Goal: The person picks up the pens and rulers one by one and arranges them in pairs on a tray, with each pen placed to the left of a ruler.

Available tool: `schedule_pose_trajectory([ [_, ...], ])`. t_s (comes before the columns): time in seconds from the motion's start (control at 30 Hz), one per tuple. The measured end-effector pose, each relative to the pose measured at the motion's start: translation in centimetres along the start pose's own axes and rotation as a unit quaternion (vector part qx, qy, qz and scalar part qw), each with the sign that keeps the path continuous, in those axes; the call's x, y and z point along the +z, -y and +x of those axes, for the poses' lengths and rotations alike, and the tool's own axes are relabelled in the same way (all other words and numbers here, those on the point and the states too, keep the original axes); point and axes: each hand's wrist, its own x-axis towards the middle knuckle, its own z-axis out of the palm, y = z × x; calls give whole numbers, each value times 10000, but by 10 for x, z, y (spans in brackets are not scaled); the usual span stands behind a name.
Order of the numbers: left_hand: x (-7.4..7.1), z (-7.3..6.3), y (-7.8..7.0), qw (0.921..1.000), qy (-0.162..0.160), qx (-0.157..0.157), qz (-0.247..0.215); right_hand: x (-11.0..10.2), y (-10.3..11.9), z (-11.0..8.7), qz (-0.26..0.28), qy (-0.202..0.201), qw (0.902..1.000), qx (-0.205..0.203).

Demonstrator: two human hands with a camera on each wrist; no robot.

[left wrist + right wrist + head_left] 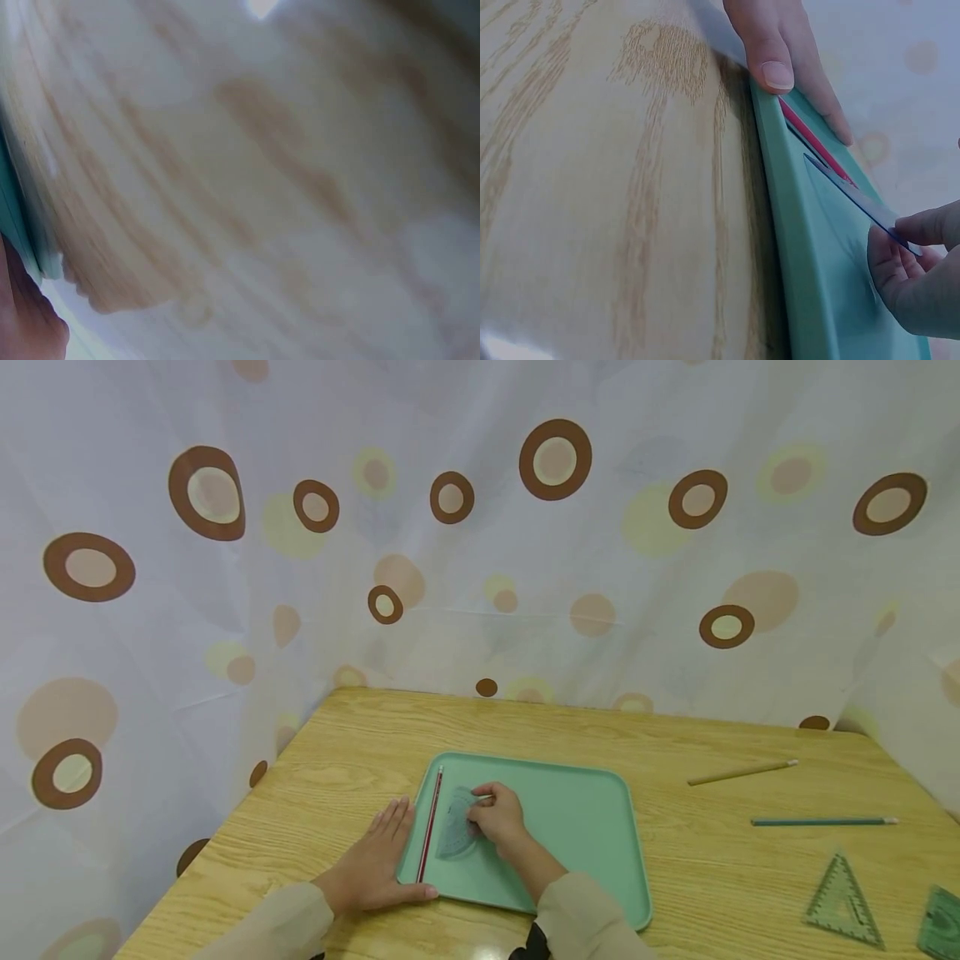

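Note:
A mint-green tray (570, 827) lies on the wooden table, and a red pencil (430, 827) rests inside along its left side. My right hand (498, 818) pinches a clear protractor (454, 831) between thumb and fingers, just right of the pencil. In the right wrist view the protractor (855, 196) is tilted, held above the tray floor. With fingers straight, my left hand (378, 864) lies against the tray's left side, its thumb at the near left corner. Only a bit of the left hand (34, 322) shows in the left wrist view.
Right of the tray lie a yellowish pencil (742, 772) and a blue-green pencil (823, 822). Nearer the front right are a clear triangle ruler (828, 906) and a green item (941, 922), cut off by the frame. A patterned curtain (480, 552) hangs behind the table (337, 777).

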Motion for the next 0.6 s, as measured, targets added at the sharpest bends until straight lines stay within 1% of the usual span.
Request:
schedule_pose_trajectory([
  [0.13, 0, 0, 0, 10000, -2, 12, -7, 2, 1, 0, -253, -45, 9997, 3],
  [0.3, 1, 1, 1, 10000, 17, 1, 27, 2, 1, 0, -669, -171, 9975, -141],
  [0.6, -1, 0, -1, 10000, 76, -36, 3, 3, 1, 3, -1641, -168, 9855, -405],
])
